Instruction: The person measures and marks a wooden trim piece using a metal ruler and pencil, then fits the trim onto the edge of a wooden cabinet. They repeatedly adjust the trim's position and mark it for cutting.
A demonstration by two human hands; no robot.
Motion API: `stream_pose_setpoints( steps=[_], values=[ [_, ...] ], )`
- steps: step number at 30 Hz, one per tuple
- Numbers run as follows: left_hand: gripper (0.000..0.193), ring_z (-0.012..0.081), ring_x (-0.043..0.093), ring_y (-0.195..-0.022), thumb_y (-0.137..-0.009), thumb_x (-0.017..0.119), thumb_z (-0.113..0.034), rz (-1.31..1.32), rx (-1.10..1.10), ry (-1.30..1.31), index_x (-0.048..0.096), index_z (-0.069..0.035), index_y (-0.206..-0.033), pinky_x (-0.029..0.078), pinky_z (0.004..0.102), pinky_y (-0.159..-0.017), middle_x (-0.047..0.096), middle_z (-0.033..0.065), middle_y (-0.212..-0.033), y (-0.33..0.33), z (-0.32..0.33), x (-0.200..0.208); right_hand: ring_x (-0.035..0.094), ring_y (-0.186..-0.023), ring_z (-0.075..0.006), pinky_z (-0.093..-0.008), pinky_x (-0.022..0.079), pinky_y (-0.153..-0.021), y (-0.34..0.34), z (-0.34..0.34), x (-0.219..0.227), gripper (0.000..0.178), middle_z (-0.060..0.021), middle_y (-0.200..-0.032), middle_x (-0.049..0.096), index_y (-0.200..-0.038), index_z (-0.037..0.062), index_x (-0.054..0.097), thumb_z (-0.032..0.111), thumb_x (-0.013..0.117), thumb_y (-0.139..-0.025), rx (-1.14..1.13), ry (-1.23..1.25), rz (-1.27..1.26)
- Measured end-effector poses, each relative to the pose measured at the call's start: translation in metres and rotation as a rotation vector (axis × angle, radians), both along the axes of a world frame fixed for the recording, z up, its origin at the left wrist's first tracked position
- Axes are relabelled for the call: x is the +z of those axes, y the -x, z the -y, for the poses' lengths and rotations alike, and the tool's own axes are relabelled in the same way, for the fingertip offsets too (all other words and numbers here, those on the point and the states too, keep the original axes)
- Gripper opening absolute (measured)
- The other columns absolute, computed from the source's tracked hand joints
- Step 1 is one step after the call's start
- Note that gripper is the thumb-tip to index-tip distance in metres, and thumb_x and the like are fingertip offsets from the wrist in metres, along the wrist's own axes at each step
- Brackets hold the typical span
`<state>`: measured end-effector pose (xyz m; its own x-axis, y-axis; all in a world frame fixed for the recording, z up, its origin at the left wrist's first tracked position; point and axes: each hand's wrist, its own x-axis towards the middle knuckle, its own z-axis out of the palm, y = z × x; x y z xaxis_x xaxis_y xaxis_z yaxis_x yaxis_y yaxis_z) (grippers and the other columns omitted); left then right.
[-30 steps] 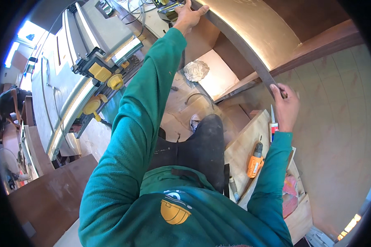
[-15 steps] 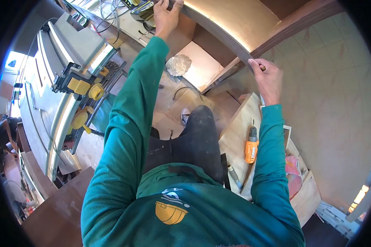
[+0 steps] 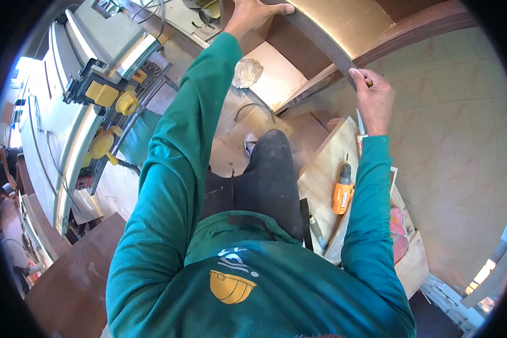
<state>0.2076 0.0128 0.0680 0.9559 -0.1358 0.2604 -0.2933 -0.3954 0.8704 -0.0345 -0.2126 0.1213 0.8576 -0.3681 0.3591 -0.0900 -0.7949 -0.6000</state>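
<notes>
A dark brown edge strip [image 3: 327,45] runs along the front of a wooden cabinet [image 3: 357,22] at the top of the view. My left hand [image 3: 252,17] lies on the strip's far left part, thumb stretched out along it; its other fingers are partly cut off by the frame's upper border. At the near right end of the strip, my right hand [image 3: 374,100] is closed, its thumb and forefinger pinching there. A small brownish thing with a rounded end peeks out of that fist, too small to name.
An orange cordless drill [image 3: 342,191] lies on a pale wooden board [image 3: 321,183] by my right forearm. A table saw [image 3: 76,112] with yellow fittings stands at left. A crumpled whitish bundle [image 3: 248,73] sits beside the cabinet. Brown panels [image 3: 76,276] lie lower left.
My left hand has slid right along the strip, and its thumb now stretches out. My right hand has shifted slightly up and right, still closed. The view has moved a little.
</notes>
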Motion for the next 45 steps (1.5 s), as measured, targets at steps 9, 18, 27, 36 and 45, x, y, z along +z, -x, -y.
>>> stream_pose_setpoints(
  steps=[9,18,27,36,45],
  values=[
    [0.164,0.0470,0.013,-0.154,-0.056,0.098,-0.057,0.028,-0.033,0.089,-0.013,0.005,-0.160,0.023,0.0465,-0.127,-0.003,0.0354,-0.165,-0.008,-0.001,-0.006,0.067,-0.076,-0.0268,-0.0381,0.053,-0.072,-0.002,0.004,-0.003,0.029,-0.0161,-0.083,0.072,-0.098,0.0044,0.079,0.032,0.077,-0.090,-0.034,0.017,-0.023],
    [0.166,0.0496,0.013,-0.154,-0.057,0.094,-0.066,0.015,-0.010,-0.026,-0.015,0.010,-0.158,0.023,0.0475,-0.127,-0.001,0.0397,-0.163,-0.012,0.001,-0.009,0.068,-0.079,-0.0241,-0.0369,0.053,-0.074,-0.001,0.003,-0.004,0.032,-0.0143,-0.083,0.073,-0.099,0.0038,0.079,0.034,0.078,-0.089,-0.060,0.001,0.004],
    [0.167,0.0501,0.002,-0.155,-0.060,0.093,-0.067,-0.051,-0.030,-0.030,-0.021,0.011,-0.155,0.015,0.0461,-0.128,-0.010,0.0435,-0.162,-0.015,0.003,-0.002,0.068,-0.077,-0.0252,-0.0367,0.053,-0.074,-0.003,0.000,-0.001,0.031,-0.0152,-0.084,0.073,-0.097,0.0044,0.080,0.034,0.079,-0.088,-0.066,0.011,0.005],
    [0.140,0.0522,0.018,-0.149,-0.071,0.093,-0.047,0.264,0.184,0.065,0.001,0.008,-0.160,0.022,0.0485,-0.125,0.014,0.0412,-0.156,0.027,0.023,0.001,0.066,-0.079,-0.0237,-0.0370,0.053,-0.074,0.001,-0.001,-0.005,0.029,-0.0144,-0.084,0.072,-0.096,0.0052,0.080,0.033,0.078,-0.089,-0.082,0.027,0.036],
    [0.032,0.0326,0.058,-0.093,-0.083,0.083,-0.020,0.412,0.200,0.347,0.061,0.000,-0.096,0.048,0.0427,-0.082,0.057,0.0165,-0.098,0.049,0.048,-0.014,0.065,-0.081,-0.0224,-0.0357,0.052,-0.075,-0.001,-0.004,-0.004,0.028,-0.0129,-0.086,0.074,-0.096,0.0024,0.079,0.029,0.078,-0.089,-0.073,0.025,0.054]
  ],
)
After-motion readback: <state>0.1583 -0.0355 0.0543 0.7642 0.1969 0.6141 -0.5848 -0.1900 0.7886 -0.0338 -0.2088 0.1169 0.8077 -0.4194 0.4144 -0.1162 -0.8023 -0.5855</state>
